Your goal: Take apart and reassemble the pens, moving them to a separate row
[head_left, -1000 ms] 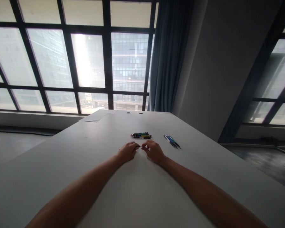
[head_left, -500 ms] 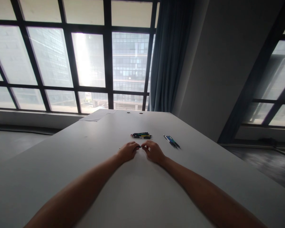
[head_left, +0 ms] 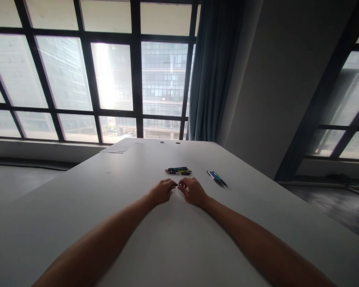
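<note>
My left hand (head_left: 163,190) and my right hand (head_left: 193,191) meet almost fingertip to fingertip above the white table. A dark pen (head_left: 176,185) spans the small gap between them, most of it covered by the fingers. The left fingers are closed round its body, and the right thumb and fingers pinch its end. Just beyond the hands lies a pile of pens (head_left: 178,171), mainly black with green and yellow among them. To the right of my right hand, several blue and dark pens (head_left: 217,179) rest side by side at a slant.
The long white table (head_left: 131,235) stretches away toward the windows. A sheet of paper (head_left: 119,147) lies at its far left edge. Two round dark discs (head_left: 161,142) sit at the far end. Behind stand a blue curtain (head_left: 207,79) and a grey pillar (head_left: 269,87).
The hands stay nearly in place, with the pen still between them. A small tip that showed left of my left hand is no longer visible. The pen groups have not moved.
</note>
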Available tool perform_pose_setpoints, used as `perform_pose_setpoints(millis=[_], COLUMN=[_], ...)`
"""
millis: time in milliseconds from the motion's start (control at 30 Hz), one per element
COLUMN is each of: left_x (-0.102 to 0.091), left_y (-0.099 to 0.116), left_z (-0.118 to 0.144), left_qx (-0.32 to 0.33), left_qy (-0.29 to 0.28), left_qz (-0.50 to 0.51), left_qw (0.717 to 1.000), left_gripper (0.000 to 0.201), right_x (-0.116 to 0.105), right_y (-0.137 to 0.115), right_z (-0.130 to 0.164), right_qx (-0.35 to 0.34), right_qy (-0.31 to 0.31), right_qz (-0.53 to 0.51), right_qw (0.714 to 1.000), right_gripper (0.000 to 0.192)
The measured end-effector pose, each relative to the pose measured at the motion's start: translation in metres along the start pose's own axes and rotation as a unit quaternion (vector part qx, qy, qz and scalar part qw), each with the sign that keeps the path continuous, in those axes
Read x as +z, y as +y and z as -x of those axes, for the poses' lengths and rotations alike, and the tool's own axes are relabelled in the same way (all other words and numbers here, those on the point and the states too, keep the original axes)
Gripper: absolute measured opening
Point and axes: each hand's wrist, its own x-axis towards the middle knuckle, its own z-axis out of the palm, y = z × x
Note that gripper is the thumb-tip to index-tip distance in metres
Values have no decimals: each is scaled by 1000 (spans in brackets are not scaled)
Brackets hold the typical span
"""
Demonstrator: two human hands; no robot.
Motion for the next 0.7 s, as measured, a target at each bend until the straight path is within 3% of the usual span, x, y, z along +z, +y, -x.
perform_pose_setpoints(millis=[267,433,600,700], left_x=[2,0,0,1], left_y=[-2,0,-1,-2], left_z=[0,0,1,1], left_qx=[10,11,6,7], left_qy=[-5,-10,-1,-1], left_qz=[-2,1,1,-2], left_qw=[1000,1000,1000,1000], left_gripper=[21,22,21,22], right_x=[-3,-1,-2,-4], right_y=[-3,0,-2,-4], right_z=[-1,1,1,1], right_qx=[-19,17,2,4], right_qy=[-14,26,29,32], right_qz=[48,11,-58,-45], right_qw=[999,999,998,998], right_gripper=[37,28,10,6])
